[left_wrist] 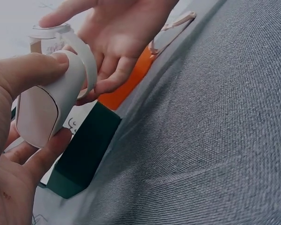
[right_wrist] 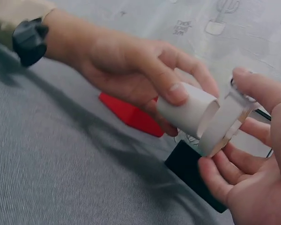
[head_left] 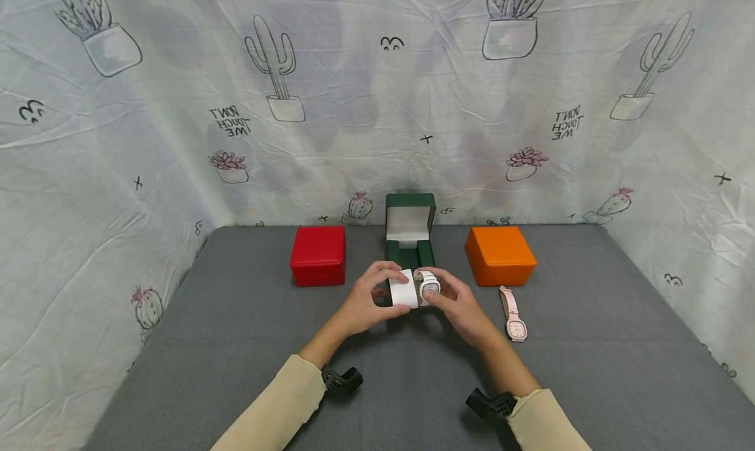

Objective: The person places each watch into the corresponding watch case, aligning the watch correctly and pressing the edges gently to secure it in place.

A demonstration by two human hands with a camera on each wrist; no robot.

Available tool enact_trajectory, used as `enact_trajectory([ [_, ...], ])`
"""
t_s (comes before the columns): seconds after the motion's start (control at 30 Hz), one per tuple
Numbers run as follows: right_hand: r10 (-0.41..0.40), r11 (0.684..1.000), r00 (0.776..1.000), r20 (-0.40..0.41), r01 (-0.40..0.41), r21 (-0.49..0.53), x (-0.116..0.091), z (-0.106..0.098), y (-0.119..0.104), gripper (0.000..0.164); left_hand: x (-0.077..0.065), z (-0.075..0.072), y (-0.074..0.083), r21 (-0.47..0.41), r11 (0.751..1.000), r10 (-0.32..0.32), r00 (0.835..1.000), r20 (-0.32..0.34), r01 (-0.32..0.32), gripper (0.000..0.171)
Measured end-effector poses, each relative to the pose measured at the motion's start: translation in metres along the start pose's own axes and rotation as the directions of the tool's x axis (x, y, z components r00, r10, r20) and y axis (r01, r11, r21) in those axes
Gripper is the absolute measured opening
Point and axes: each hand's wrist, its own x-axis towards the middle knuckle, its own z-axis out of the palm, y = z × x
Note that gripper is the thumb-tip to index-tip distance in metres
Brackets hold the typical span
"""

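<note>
My left hand (head_left: 368, 300) grips a white watch cushion (head_left: 404, 290), thumb on one side and fingers on the other. Close beside it, my right hand (head_left: 459, 301) pinches a white wristwatch (head_left: 428, 284) with its strap closed in a loop. In the right wrist view the loop of the watch (right_wrist: 223, 123) stands right at the end of the cushion (right_wrist: 189, 108). Seen from the left wrist, the strap (left_wrist: 86, 63) curves around the cushion's far end (left_wrist: 68, 82). Just beyond both hands stands a green watch box (head_left: 409, 218) with its lid raised.
A closed red box (head_left: 318, 256) stands to the left of the green one, and a closed orange box (head_left: 500, 255) to the right. A pink wristwatch (head_left: 514, 314) lies on the grey tabletop (head_left: 248, 346) near the orange box. A printed curtain (head_left: 366, 77) hangs behind.
</note>
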Motion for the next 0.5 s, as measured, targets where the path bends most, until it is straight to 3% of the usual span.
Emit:
enact_trajectory([
  [0.2,0.058,0.990,0.996,0.068,-0.066,0.124,-0.0016,-0.0037,-0.0009,0.057,0.0003,0.0001,-0.0007,0.024,0.999,0.022,1.000,0.000,-0.022,0.041],
  [0.5,0.118,0.983,0.993,0.030,-0.121,0.140,-0.0014,-0.0047,-0.0036,0.053,0.0009,0.0005,0.0009,0.047,0.997,0.058,0.998,-0.009,-0.058,0.041],
])
